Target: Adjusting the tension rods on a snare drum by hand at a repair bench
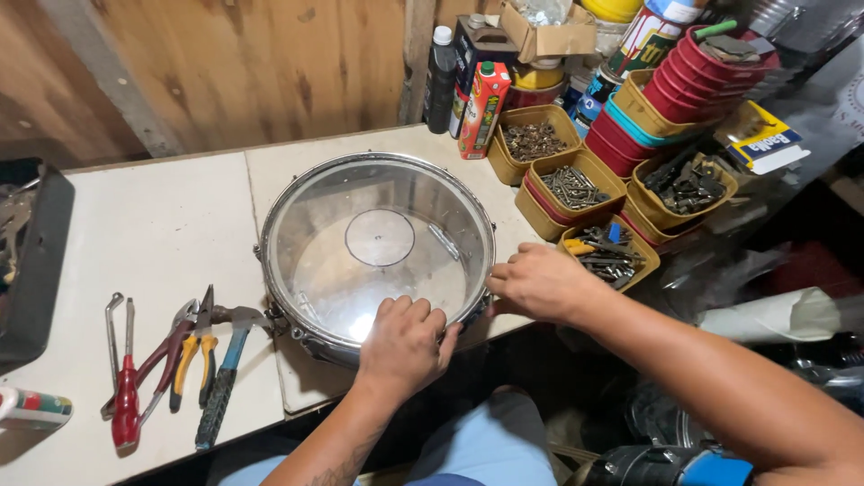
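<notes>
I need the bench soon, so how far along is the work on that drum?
Done: the clear head and metal hoop sit on the drum. In hand: the left hand presses the near rim and the right hand grips the right edge. Left: the pliers and hammer still lie out on the table.

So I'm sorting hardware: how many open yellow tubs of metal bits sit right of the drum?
4, clustered right of the clear-headed metal drum: rear tub, middle tub, right tub, and front tub by the right hand. Others may be hidden under the stacks.
</notes>
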